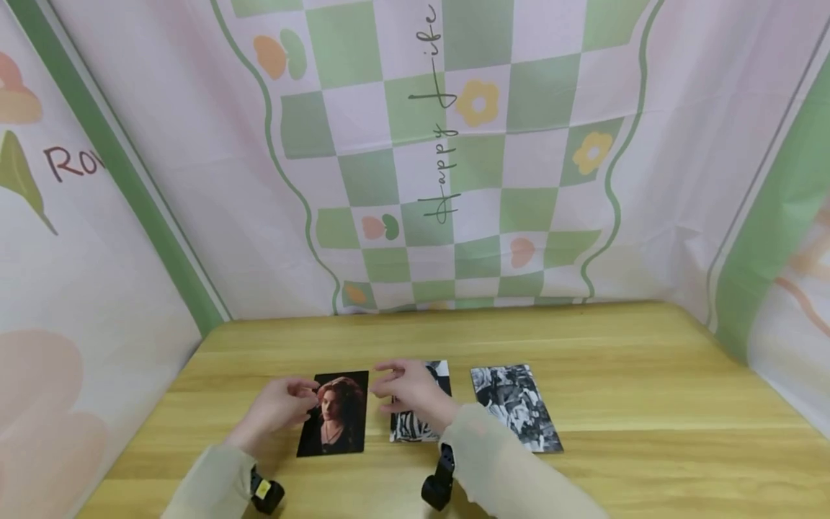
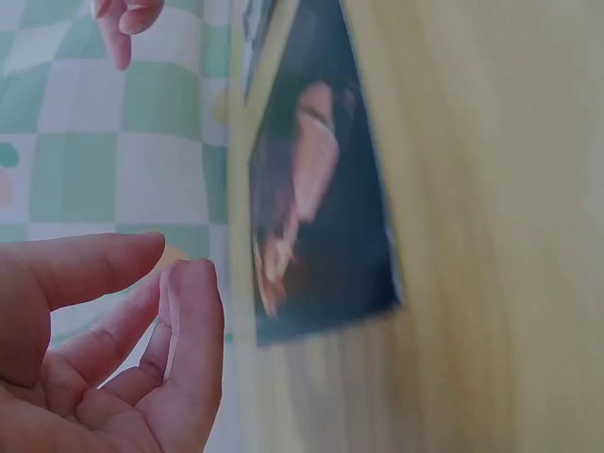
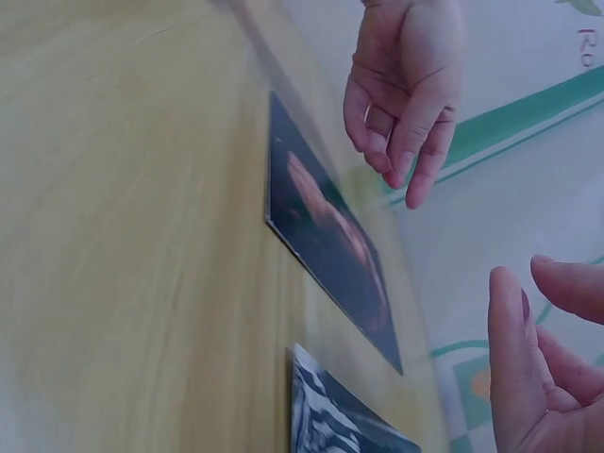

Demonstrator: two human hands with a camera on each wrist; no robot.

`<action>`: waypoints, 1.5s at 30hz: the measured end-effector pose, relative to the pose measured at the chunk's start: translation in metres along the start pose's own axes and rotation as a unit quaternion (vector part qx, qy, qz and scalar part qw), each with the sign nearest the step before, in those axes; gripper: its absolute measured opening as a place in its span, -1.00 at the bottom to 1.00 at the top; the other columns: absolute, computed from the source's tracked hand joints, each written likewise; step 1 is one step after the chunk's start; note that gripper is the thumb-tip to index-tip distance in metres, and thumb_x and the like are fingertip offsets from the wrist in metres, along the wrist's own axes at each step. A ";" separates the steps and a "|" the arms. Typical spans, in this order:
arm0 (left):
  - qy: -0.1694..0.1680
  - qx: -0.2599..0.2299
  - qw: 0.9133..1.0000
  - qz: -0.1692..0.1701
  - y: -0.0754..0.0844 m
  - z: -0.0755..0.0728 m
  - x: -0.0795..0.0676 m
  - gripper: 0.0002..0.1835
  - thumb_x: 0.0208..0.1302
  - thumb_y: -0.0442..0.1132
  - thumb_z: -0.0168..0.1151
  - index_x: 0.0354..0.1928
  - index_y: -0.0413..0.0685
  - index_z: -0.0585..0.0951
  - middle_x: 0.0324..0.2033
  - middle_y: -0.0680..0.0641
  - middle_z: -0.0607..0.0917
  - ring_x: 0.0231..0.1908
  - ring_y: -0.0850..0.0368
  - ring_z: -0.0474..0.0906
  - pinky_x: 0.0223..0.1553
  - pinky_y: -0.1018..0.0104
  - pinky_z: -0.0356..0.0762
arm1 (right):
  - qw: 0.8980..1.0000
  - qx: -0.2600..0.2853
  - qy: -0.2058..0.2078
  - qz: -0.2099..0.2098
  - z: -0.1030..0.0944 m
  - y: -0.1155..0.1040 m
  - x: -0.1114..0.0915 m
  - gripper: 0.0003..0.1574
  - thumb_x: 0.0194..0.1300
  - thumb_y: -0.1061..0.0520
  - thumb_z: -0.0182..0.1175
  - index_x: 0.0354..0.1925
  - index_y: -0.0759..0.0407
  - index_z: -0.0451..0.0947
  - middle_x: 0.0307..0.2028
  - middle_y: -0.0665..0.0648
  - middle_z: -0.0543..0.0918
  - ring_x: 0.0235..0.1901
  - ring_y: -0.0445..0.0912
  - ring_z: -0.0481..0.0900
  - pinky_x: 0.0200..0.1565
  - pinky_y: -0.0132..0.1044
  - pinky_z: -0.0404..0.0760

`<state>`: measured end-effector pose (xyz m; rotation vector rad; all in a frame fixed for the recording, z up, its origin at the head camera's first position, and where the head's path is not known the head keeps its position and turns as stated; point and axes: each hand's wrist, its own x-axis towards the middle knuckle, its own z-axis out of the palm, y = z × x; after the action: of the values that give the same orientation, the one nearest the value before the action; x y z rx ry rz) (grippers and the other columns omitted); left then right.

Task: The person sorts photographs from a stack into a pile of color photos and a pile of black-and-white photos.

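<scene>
Three photo cards lie side by side on the wooden table. The leftmost is a dark colour portrait card (image 1: 344, 422), also in view as a dark card (image 2: 321, 189) from the left wrist. Over its upper left edge hovers my left hand (image 1: 283, 405), fingers loosely bent and holding nothing. My right hand (image 1: 415, 393) hangs above the middle black-and-white card (image 1: 411, 429), covering part of it; its thumb and fingers stand apart with nothing between them. To the right lies another black-and-white card (image 1: 515, 404), partly behind the right sleeve.
The wooden table (image 1: 648, 389) reaches back to a patterned curtain (image 1: 421, 166) with green and white checks. More printed cloth (image 1: 97, 288) hangs at the left. Black wrist cameras (image 1: 439, 483) sit on both wrists.
</scene>
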<state>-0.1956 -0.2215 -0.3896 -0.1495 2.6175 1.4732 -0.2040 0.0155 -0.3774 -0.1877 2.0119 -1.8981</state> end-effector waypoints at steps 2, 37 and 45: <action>0.002 -0.010 1.000 0.004 0.005 0.004 0.000 -0.71 0.21 -0.44 0.17 -0.01 -0.37 0.55 -0.30 -0.16 0.62 -0.35 0.14 0.57 -0.29 0.25 0.69 | 1.000 0.003 -0.003 -0.006 -0.006 -0.001 -0.001 -0.44 0.25 0.30 0.19 0.22 0.32 0.36 -0.13 0.24 0.62 -0.04 0.16 0.59 -0.20 -0.13 0.71; -0.121 -0.153 0.978 0.075 0.077 0.105 -0.009 -0.67 0.26 -0.41 0.17 0.06 -0.36 0.51 -0.22 -0.15 0.60 -0.27 0.14 0.56 -0.22 0.27 0.67 | 1.000 0.011 0.023 -0.012 -0.120 0.006 -0.055 -0.25 0.31 0.25 0.13 0.35 0.40 0.06 -0.08 0.21 0.58 -0.12 -0.06 0.59 -0.06 -0.14 0.67; -0.145 -0.178 0.970 0.085 0.086 0.132 -0.013 -0.65 0.24 -0.44 0.17 0.07 -0.37 0.50 -0.21 -0.17 0.60 -0.28 0.09 0.58 -0.26 0.29 0.68 | 1.000 -0.006 0.010 -0.022 -0.144 0.014 -0.065 -0.17 0.31 0.22 0.14 0.37 0.47 -0.04 -0.12 0.14 0.59 -0.14 -0.11 0.59 -0.05 -0.20 0.66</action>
<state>-0.1873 -0.0640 -0.3827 0.2448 2.1651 1.8534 -0.1927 0.1741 -0.3760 -0.2185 2.0493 -1.9224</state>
